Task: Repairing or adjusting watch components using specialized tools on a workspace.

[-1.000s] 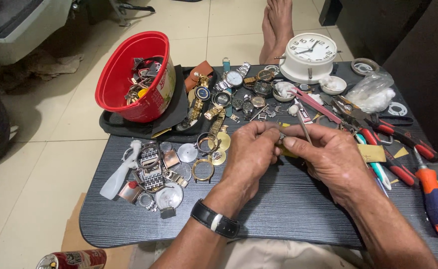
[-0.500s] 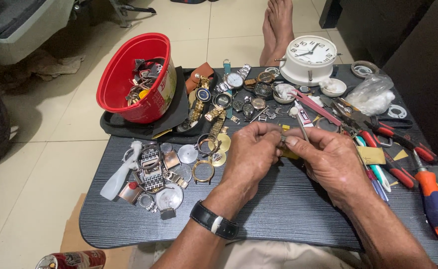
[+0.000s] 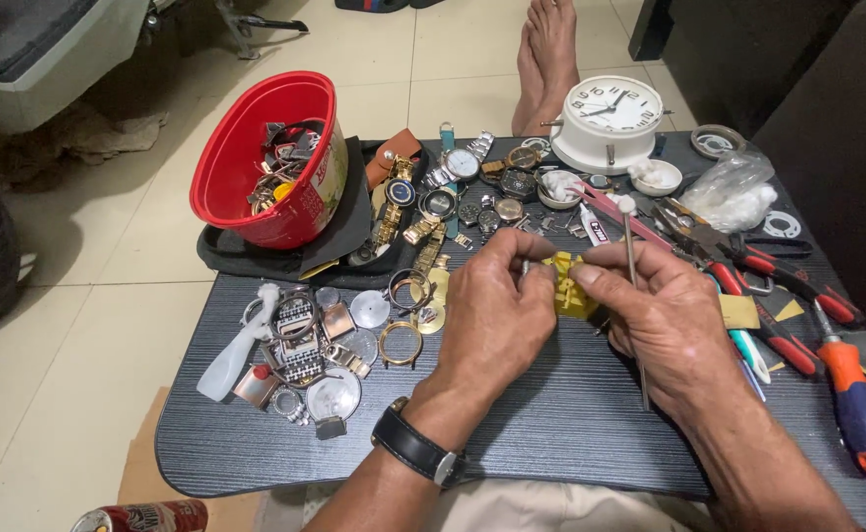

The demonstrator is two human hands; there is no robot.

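My left hand [image 3: 497, 315], with a black wristwatch on its wrist, pinches the left side of a small yellow plastic holder block [image 3: 568, 286] above the dark table [image 3: 551, 433]. My right hand [image 3: 655, 320] grips the block's right side and also holds a thin metal tool [image 3: 632, 251] with a white ball tip that stands up between its fingers. What sits inside the block is hidden by my fingers.
A red bucket [image 3: 256, 187] of watch parts stands at the back left. Watch cases, rings and a white bottle [image 3: 236, 350] lie left. Several watches [image 3: 458, 167] and a white alarm clock [image 3: 610, 118] are behind. Red-handled pliers [image 3: 788, 281] and a screwdriver [image 3: 862, 404] lie right. Someone's bare feet [image 3: 551, 49] rest beyond the table.
Both hands stay together on the yellow block. They have shifted only slightly, and the thin tool stands a little more upright.
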